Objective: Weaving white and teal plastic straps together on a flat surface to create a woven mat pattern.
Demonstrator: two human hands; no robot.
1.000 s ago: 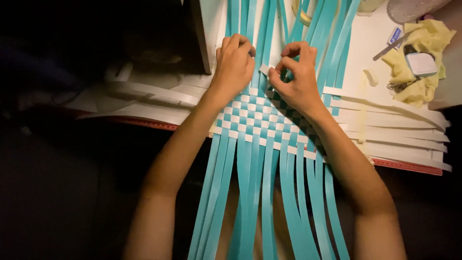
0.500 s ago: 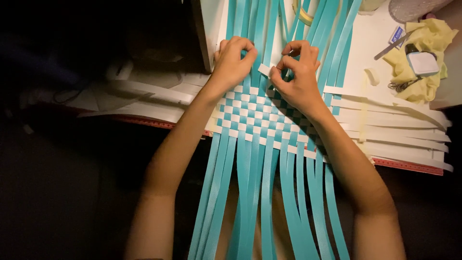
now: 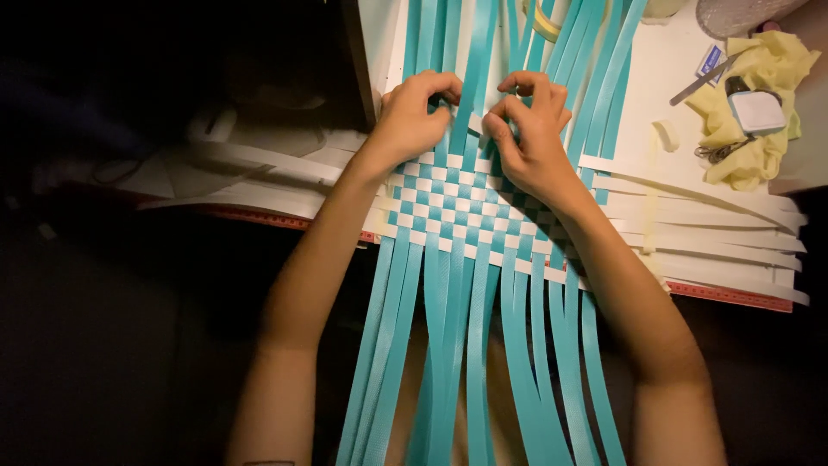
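A checkered woven patch [image 3: 466, 207] of teal and white strips lies on a white table [image 3: 664, 69]. Several long teal strips [image 3: 474, 345] hang down from it toward me, and others run up past the far edge. My left hand [image 3: 412, 121] rests at the patch's upper left with fingers curled onto the strips. My right hand [image 3: 528, 134] sits at the upper right, thumb and fingers pinching a white strip [image 3: 477, 125] between the teal ones. The two hands almost touch over the top edge of the weave.
White strips [image 3: 707, 224] fan out to the right and left of the weave. A yellow cloth [image 3: 759, 129] at the right holds a small white box [image 3: 757, 110], with a metal tool [image 3: 700, 82] beside it. A red ruler [image 3: 733, 295] edges the table front.
Both hands have stayed at the top edge of the weave, shifting slightly as the fingers work the white strip. The camera view has moved a little.
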